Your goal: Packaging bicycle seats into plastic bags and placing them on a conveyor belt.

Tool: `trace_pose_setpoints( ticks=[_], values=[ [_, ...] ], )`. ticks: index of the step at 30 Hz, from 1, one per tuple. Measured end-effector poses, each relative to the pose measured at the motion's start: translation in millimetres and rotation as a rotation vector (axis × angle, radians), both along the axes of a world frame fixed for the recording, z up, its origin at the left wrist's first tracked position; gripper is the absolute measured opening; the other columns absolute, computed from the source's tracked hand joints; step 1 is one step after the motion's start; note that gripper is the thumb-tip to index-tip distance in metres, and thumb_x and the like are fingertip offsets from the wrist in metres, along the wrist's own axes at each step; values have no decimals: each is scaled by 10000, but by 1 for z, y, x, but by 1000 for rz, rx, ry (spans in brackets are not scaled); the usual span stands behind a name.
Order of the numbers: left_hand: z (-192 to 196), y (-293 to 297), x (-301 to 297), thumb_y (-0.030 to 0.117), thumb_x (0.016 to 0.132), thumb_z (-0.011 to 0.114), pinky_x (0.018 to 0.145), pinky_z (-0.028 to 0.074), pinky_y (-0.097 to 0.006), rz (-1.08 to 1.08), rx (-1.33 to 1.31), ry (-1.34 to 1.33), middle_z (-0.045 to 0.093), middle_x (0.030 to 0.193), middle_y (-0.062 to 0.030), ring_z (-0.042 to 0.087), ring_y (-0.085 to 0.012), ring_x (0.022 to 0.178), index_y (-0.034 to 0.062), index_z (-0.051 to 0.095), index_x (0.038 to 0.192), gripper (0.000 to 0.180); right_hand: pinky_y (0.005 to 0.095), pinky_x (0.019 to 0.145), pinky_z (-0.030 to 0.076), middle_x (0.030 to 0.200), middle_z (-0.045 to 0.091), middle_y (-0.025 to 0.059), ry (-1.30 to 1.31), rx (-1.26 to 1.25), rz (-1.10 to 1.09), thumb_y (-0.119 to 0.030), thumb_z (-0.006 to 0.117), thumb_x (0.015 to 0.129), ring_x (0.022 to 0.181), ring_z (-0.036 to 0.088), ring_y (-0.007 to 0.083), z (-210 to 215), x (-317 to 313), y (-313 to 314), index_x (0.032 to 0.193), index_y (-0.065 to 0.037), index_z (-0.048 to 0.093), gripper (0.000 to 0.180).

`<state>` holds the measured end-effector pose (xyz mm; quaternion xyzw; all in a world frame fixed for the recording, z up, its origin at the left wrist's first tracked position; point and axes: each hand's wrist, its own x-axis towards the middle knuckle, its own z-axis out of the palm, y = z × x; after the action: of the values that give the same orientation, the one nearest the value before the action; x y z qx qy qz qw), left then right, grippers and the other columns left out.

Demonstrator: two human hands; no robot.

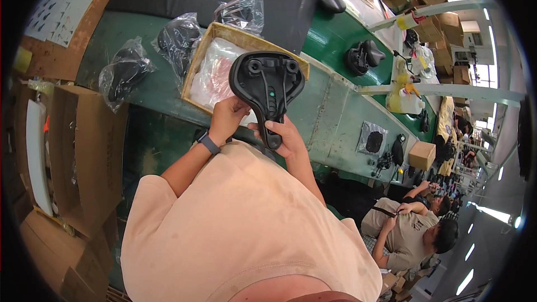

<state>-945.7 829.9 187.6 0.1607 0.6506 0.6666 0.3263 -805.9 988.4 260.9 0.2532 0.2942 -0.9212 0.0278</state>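
A black bicycle saddle (267,89) is held underside up in front of me, showing its rails and a small green dot. My right hand (284,136) grips it around the narrow nose, thumb on top. My left hand (228,114), with a dark watch on its wrist, is beside the saddle's left edge. Its fingers are drawn together, and whatever they may pinch is too small to make out. Behind the saddle, a yellow tray (196,70) contains clear plastic bags (215,72), partly covered by the saddle.
Plastic-wrapped saddles (124,72) lie left of and behind the tray on the green bench (321,117). Beyond runs a green conveyor (330,39) carrying more saddles (363,57). Cardboard boxes (98,151) stand at my left. Two co-workers (411,229) are along the bench to the right.
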Motion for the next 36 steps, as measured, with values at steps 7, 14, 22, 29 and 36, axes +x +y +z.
trace_pose_setpoints(
  ticks=[7, 14, 22, 29, 36],
  values=[
    [12, -4, 4, -65, 881, 783, 730, 581, -282, 12, 43, -139, 783, 907, -56, 719, -104, 831, -23, 727, 1032, 167, 423, 860, 684, 1202, 722, 193, -77, -41, 30, -55, 749, 949, 1040, 777, 342, 7, -7, -12, 1396, 38, 551, 499],
    [17, 10, -8, -32, 881, 822, 677, 546, -262, -424, -50, -101, 742, 811, -21, 663, -67, 740, -4, 739, 885, 88, 386, 831, 666, 1067, 748, 177, -212, 177, 1, -76, 761, 946, 931, 773, 279, 11, 12, 18, 1399, 22, 571, 500],
    [54, 61, -86, 122, 1006, 780, 738, 549, -258, -130, 412, -933, 707, 910, 42, 663, -55, 849, 109, 744, 970, 53, 356, 775, 506, 1164, 564, 121, 258, -151, -255, -244, 816, 913, 952, 570, 205, 28, 57, 68, 1486, -6, 474, 708],
    [70, 152, -86, 80, 1025, 735, 807, 583, -279, -559, 102, -254, 795, 996, -41, 731, -106, 913, 18, 782, 1105, 112, 454, 850, 647, 1517, 526, 273, 243, 48, -200, -148, 799, 915, 1143, 725, 374, 65, 29, 135, 1582, -5, 427, 777],
    [83, 211, -102, 150, 1076, 688, 860, 607, -297, -572, 54, -512, 803, 1058, -59, 750, -157, 966, 13, 781, 1117, 170, 440, 868, 648, 1162, 732, 228, -48, 34, -314, -90, 783, 922, 998, 753, 310, 18, -16, 211, 1347, 68, 591, 493]
  ],
)
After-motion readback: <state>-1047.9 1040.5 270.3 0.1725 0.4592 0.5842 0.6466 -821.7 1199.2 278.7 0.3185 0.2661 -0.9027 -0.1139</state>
